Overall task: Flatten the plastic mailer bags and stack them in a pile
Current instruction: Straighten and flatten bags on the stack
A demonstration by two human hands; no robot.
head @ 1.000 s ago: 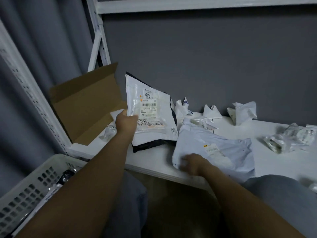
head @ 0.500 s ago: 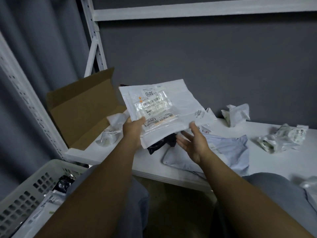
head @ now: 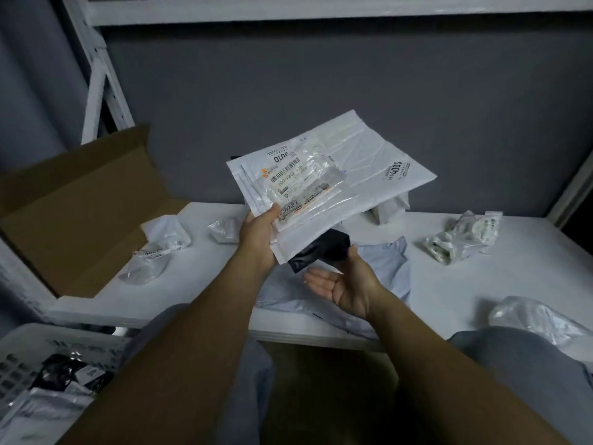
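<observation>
My left hand (head: 258, 234) grips the near left corner of a white mailer bag (head: 362, 178) with a shipping label, held flat and tilted above the white table (head: 513, 284). A black flap (head: 321, 250) of the bag hangs from its underside. My right hand (head: 346, 284) is open, palm up, just below that flap and touching it with the thumb. Under my right hand a flattened pale grey mailer (head: 388, 264) lies on the table.
Crumpled bags lie on the table at the left (head: 154, 255), back middle (head: 223, 229), right (head: 462, 239) and near right (head: 539, 319). An open cardboard box (head: 80, 200) stands at the left. A white basket (head: 41, 374) with bags sits at the lower left.
My left hand lifted the labelled mailer from upright to nearly flat and carried it to the right. My right hand left the grey mailer and rose, palm up, beneath it.
</observation>
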